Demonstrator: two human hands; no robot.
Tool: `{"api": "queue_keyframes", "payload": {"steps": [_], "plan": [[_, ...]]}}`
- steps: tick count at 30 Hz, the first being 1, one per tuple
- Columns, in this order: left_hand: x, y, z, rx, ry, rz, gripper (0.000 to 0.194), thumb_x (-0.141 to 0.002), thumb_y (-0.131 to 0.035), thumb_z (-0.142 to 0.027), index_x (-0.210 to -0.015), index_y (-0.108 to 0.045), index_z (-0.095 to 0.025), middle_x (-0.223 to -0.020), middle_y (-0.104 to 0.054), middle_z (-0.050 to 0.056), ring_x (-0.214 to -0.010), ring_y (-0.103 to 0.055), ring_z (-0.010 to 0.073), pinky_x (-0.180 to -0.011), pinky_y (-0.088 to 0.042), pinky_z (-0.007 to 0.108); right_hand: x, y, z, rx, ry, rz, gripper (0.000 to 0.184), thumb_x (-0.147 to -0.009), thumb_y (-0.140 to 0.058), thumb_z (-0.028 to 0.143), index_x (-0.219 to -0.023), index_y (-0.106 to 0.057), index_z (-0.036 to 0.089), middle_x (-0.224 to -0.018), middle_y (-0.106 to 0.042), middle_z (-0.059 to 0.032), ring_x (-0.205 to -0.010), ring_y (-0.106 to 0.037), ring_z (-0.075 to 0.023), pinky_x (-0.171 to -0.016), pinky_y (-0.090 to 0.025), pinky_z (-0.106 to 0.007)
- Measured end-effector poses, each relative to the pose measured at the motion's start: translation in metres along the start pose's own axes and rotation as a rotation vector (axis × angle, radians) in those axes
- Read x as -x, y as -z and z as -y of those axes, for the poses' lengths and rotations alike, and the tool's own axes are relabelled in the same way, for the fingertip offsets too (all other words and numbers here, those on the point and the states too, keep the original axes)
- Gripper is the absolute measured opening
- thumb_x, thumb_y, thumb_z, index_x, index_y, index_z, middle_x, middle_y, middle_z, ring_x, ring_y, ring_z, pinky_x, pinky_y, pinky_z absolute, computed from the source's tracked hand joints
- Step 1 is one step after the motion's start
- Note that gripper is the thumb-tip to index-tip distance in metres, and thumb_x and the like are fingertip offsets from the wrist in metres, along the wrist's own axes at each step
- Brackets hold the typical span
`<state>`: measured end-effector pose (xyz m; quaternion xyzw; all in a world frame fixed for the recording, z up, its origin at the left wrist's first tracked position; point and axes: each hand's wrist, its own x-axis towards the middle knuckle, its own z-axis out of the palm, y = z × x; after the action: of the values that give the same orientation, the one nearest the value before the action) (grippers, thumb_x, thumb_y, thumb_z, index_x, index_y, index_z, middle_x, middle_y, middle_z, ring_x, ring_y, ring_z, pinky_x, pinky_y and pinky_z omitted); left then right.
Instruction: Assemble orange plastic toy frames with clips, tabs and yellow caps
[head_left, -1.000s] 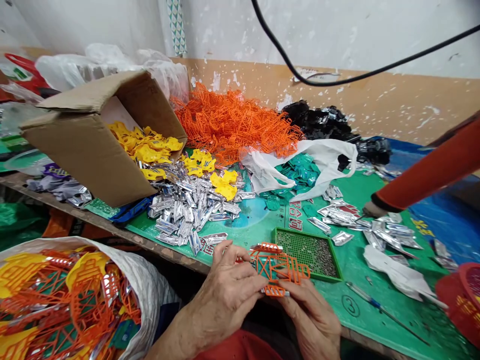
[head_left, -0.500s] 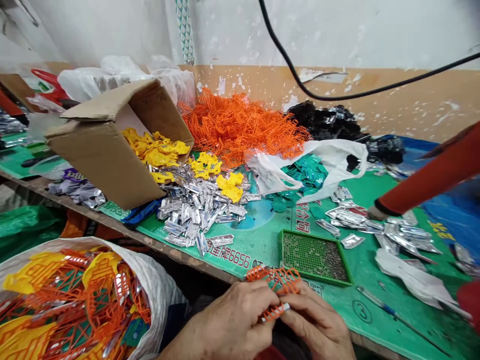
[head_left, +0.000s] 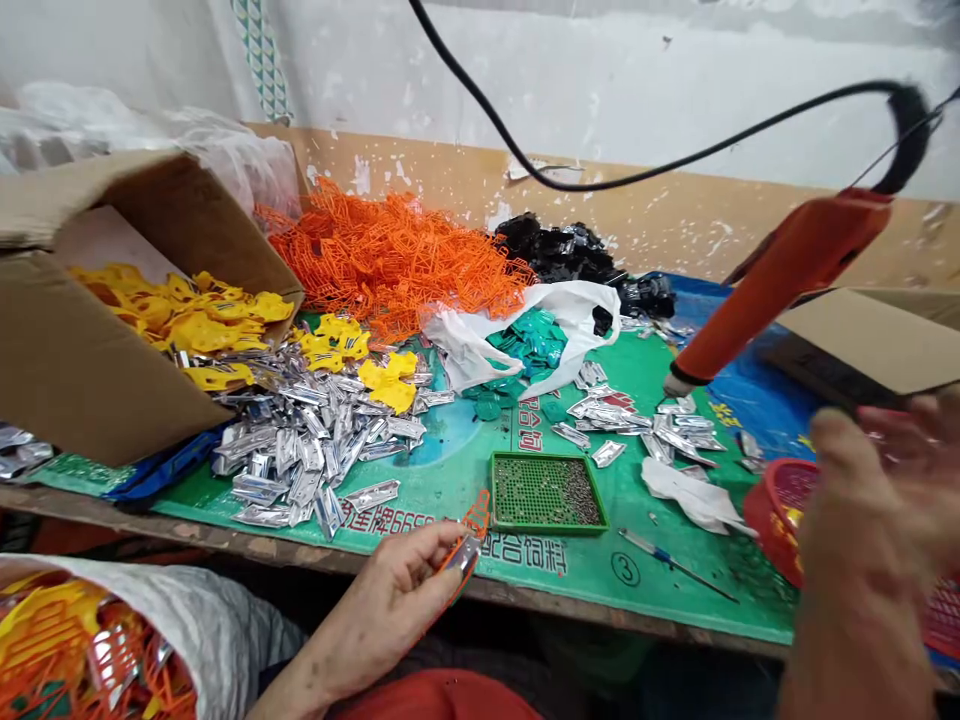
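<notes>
Right now, from my remote view, the left hand [head_left: 382, 595] is grasping a small orange frame [head_left: 476, 515] edge-on at the mat's near edge, fingers closed around it. A silver strip [head_left: 463, 553] sits against the frame, pinched by the same fingers. The right hand [head_left: 870, 530] is raised at the far right, blurred, with fingers spread and apart from the frame; I see nothing in it. It is nearest a red basket [head_left: 776, 520].

The step in hand looks like working the strip and frame together. The next move seems to call for a second hand on the piece, since one hand alone now bears it.

Compared with the earlier view, the two hands no longer meet over the frame; the right has parted from it, and the frame now stands narrow in one hand.

Around them, a green mat [head_left: 675, 600] carries a green tray [head_left: 550, 456] of small screws, a blue-handled screwdriver [head_left: 660, 555], and loose silver strips [head_left: 300, 450]. An orange power driver [head_left: 780, 280] hangs on a black cord above the mat. Beyond lie a heap of orange frames [head_left: 382, 260] and yellow pieces [head_left: 172, 320] in a tipped cardboard box [head_left: 97, 400]. A white sack [head_left: 210, 630] of parts sits at lower left.
</notes>
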<state>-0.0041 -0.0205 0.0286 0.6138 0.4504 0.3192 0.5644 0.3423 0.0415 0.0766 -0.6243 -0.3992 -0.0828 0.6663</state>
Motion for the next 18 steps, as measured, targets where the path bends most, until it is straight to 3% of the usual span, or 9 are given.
{"api": "queue_keyframes", "payload": {"steps": [1,2,4,6,7,10,13,15,18], "plan": [[-0.001,0.000,-0.001,0.033,0.013,-0.005,0.033,-0.091,-0.053,-0.040,-0.106,-0.068,-0.016,-0.077,-0.063,0.000,-0.068,-0.050,0.0117,-0.062,-0.040,0.022,-0.024,-0.009,-0.003,-0.025,-0.002,-0.021,0.086,-0.062,-0.084,0.038,-0.138,-0.050,0.017,-0.141,-0.049,-0.0216,-0.124,-0.054,-0.0362,-0.087,-0.048,-0.045],[-0.002,0.000,-0.002,0.058,0.018,-0.011,0.034,-0.091,-0.054,-0.041,-0.106,-0.068,-0.015,-0.077,-0.063,0.000,-0.068,-0.050,0.0119,-0.063,-0.040,0.023,-0.043,-0.019,-0.003,-0.086,-0.040,0.047,0.082,-0.066,-0.081,0.036,-0.140,-0.049,0.021,-0.146,-0.045,-0.0194,-0.132,-0.047,-0.0356,-0.087,-0.049,-0.042],[-0.004,-0.001,-0.004,0.077,0.012,-0.024,0.034,-0.090,-0.055,-0.042,-0.105,-0.069,-0.015,-0.079,-0.064,0.001,-0.070,-0.050,0.0122,-0.064,-0.040,0.023,-0.066,-0.041,0.005,-0.317,-0.170,0.222,0.063,-0.078,-0.071,0.029,-0.137,-0.050,0.029,-0.144,-0.051,-0.0133,-0.135,-0.046,-0.0302,-0.083,-0.051,-0.036],[-0.006,-0.003,-0.004,0.074,0.010,-0.037,0.034,-0.090,-0.054,-0.042,-0.105,-0.070,-0.016,-0.080,-0.065,0.001,-0.071,-0.050,0.0125,-0.065,-0.040,0.023,-0.072,-0.060,0.020,-0.494,-0.227,0.475,0.049,-0.081,-0.065,0.024,-0.128,-0.057,0.032,-0.138,-0.059,-0.0078,-0.129,-0.052,-0.0281,-0.076,-0.051,-0.032],[-0.006,-0.003,-0.003,0.073,0.012,-0.047,0.034,-0.090,-0.055,-0.042,-0.106,-0.070,-0.016,-0.081,-0.065,0.001,-0.072,-0.051,0.0128,-0.066,-0.040,0.023,-0.072,-0.067,0.029,-0.547,-0.225,0.553,0.045,-0.079,-0.065,0.021,-0.123,-0.061,0.031,-0.136,-0.060,-0.0053,-0.126,-0.055,-0.0269,-0.074,-0.048,-0.031],[-0.008,-0.004,0.001,0.079,0.035,-0.077,0.034,-0.089,-0.056,-0.042,-0.107,-0.070,-0.016,-0.087,-0.067,0.002,-0.078,-0.054,0.0148,-0.071,-0.042,0.025,-0.064,-0.082,0.054,-0.650,-0.302,0.617,0.031,-0.076,-0.059,0.015,-0.105,-0.069,0.018,-0.120,-0.068,-0.0014,-0.101,-0.067,-0.0174,-0.072,-0.043,-0.032],[-0.011,-0.004,0.004,0.114,0.089,-0.089,0.036,-0.088,-0.058,-0.043,-0.110,-0.070,-0.018,-0.093,-0.069,0.004,-0.085,-0.057,0.0171,-0.077,-0.043,0.026,-0.049,-0.088,0.072,-0.689,-0.400,0.643,0.014,-0.068,-0.073,0.015,-0.082,-0.070,0.016,-0.091,-0.072,-0.0010,-0.068,-0.064,-0.0089,-0.068,-0.048,-0.031],[-0.013,-0.004,0.003,0.161,0.132,-0.104,0.039,-0.085,-0.060,-0.044,-0.112,-0.070,-0.018,-0.093,-0.070,0.004,-0.091,-0.058,0.0188,-0.081,-0.043,0.027,-0.032,-0.088,0.081,-0.707,-0.404,0.676,0.031,-0.054,-0.084,0.012,-0.079,-0.068,0.022,-0.083,-0.070,0.0000,-0.062,-0.058,-0.0108,-0.059,-0.050,-0.029],[-0.015,-0.004,-0.001,0.206,0.212,-0.131,0.044,-0.079,-0.064,-0.047,-0.111,-0.069,-0.017,-0.088,-0.070,0.005,-0.089,-0.059,0.0195,-0.082,-0.044,0.028,0.005,-0.086,0.088,-0.743,-0.410,0.722,0.044,-0.051,-0.083,0.010,-0.089,-0.067,0.023,-0.086,-0.067,0.0013,-0.068,-0.060,-0.0122,-0.058,-0.050,-0.027]]}}
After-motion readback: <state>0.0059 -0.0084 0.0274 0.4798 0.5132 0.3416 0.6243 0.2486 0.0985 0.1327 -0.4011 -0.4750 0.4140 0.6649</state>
